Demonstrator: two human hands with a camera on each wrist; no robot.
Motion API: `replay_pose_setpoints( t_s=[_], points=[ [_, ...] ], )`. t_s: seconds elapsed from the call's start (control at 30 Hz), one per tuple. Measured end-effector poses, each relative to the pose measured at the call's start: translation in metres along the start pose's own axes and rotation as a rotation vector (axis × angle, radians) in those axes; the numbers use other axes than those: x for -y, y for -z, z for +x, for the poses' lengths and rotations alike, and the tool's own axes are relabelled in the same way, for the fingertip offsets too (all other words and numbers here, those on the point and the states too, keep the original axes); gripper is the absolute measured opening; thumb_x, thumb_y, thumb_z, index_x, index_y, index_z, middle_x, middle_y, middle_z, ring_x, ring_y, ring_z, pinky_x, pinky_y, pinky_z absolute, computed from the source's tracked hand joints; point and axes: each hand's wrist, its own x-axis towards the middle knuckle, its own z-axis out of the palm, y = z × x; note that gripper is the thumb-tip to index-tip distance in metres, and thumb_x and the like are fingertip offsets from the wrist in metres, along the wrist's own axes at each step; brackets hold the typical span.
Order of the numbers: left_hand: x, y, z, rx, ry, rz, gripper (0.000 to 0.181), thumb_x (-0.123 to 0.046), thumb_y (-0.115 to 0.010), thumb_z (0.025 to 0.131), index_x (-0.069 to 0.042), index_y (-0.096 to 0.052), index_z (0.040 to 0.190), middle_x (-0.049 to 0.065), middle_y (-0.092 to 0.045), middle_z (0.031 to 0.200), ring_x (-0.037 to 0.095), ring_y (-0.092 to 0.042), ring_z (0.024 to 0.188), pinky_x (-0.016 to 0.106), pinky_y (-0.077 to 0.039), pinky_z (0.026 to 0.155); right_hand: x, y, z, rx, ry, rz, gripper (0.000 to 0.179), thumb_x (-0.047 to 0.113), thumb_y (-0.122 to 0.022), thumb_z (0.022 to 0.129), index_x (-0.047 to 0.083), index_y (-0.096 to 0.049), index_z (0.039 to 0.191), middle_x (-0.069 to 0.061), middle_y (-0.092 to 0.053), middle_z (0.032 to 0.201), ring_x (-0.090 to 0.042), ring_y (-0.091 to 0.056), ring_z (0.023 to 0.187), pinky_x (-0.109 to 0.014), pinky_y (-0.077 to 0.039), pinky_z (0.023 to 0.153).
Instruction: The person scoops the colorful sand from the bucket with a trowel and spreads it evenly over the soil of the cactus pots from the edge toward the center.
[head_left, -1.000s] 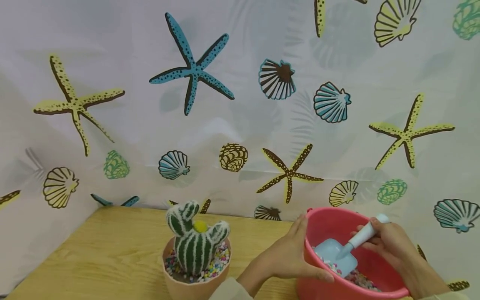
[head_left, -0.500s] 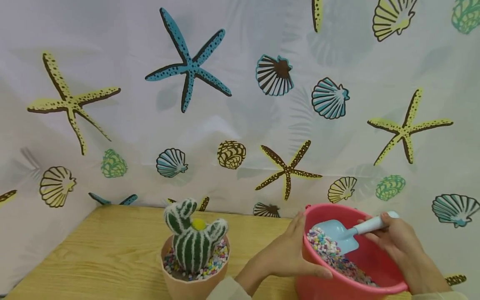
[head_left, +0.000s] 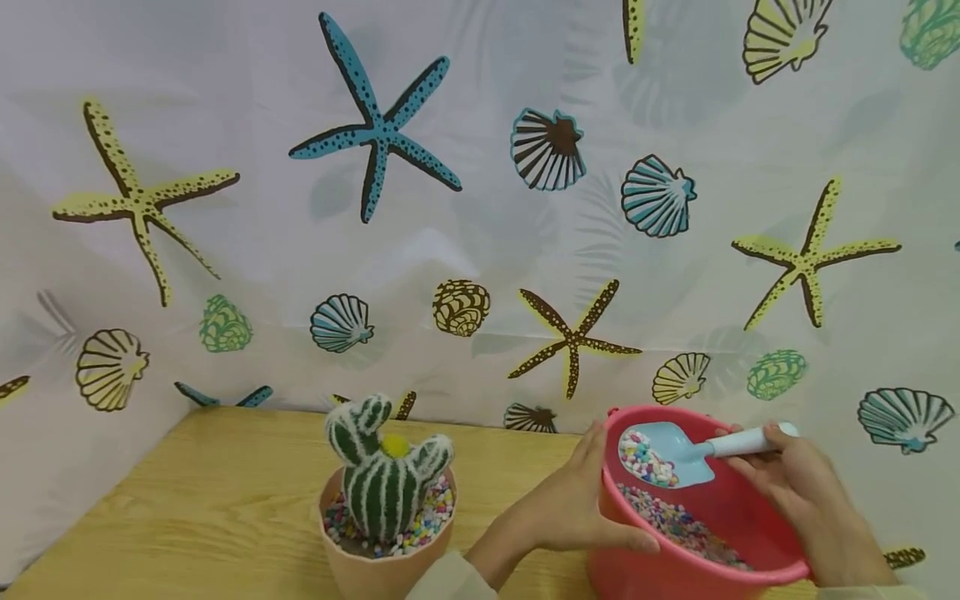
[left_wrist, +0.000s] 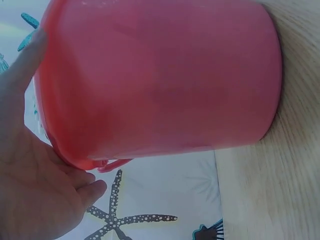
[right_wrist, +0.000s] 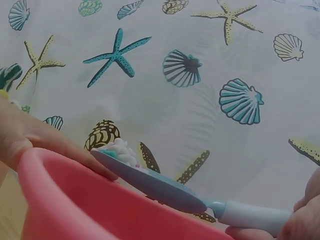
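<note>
Pebbles (head_left: 645, 462) in mixed colours lie on the light blue blade of the scoop (head_left: 692, 458), which hangs over the mouth of the pink bucket (head_left: 637, 575). The right hand (head_left: 806, 483) grips the scoop's pale handle, thumb and fingers curled round it. The left hand (head_left: 581, 504) is spread against the bucket's rim, thumb along the near side and fingers farther back. A layer of loose stones (head_left: 684, 529) lies inside the bucket, whose base rests on the wooden table (head_left: 225, 500). To the bucket's left, apart from it, stands 1 peach pot (head_left: 390, 575) with 1 fuzzy green cactus (head_left: 382, 500), white-striped and bearing 1 yellow ball (head_left: 395, 447). Behind hangs pale cloth (head_left: 480, 233) printed with starfish and shells.
</note>
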Motion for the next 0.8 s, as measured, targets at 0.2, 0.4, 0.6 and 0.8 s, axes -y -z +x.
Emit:
replay_pose_setpoints(
  t_s=[0.2, 0.4, 0.6, 0.8],
  points=[
    [0.005, -0.002, -0.015, -0.049, -0.035, -0.081, 0.109, -0.053, -0.072, 0.078, -0.029, 0.004, 0.154, -0.001, -0.013, 0.160, 0.027, -0.029, 0.142, 0.050, -0.046, 0.099, -0.005, -0.004, -0.004, -0.004, -0.024, 0.119, 0.055, 0.035, -0.037, 0.099, 0.039, -0.007, 0.145, -0.005, -0.050, 0.117, -0.021, -0.053, 0.119, -0.039, -0.032, 0.106],
    [0.003, -0.001, -0.030, -0.073, -0.008, -0.085, 0.086, -0.047, -0.065, 0.086, -0.026, -0.016, 0.153, -0.003, -0.029, 0.156, 0.025, -0.032, 0.141, 0.057, -0.041, 0.102, -0.007, -0.007, -0.018, -0.035, -0.003, 0.107, 0.062, 0.039, -0.038, 0.098, 0.041, -0.001, 0.148, -0.001, -0.028, 0.143, -0.017, -0.014, 0.144, -0.038, -0.033, 0.106],
    [0.001, 0.008, -0.043, -0.079, -0.006, -0.056, 0.065, -0.040, -0.059, 0.092, -0.015, -0.036, 0.147, 0.004, -0.043, 0.147, 0.026, -0.042, 0.134, 0.051, -0.043, 0.102, -0.011, -0.009, -0.027, -0.042, 0.008, 0.129, 0.060, 0.039, -0.047, 0.095, 0.039, -0.014, 0.144, -0.004, -0.053, 0.115, -0.019, -0.034, 0.134, -0.039, -0.037, 0.104],
    [0.000, 0.015, -0.056, -0.096, -0.019, -0.016, 0.053, -0.039, -0.059, 0.092, -0.012, -0.047, 0.137, 0.004, -0.051, 0.136, 0.021, -0.053, 0.119, 0.038, -0.050, 0.093, -0.014, -0.014, -0.034, -0.043, 0.017, 0.174, 0.056, 0.038, -0.049, 0.094, 0.042, -0.018, 0.140, -0.001, -0.050, 0.116, -0.015, -0.029, 0.136, -0.039, -0.039, 0.102]
  ],
)
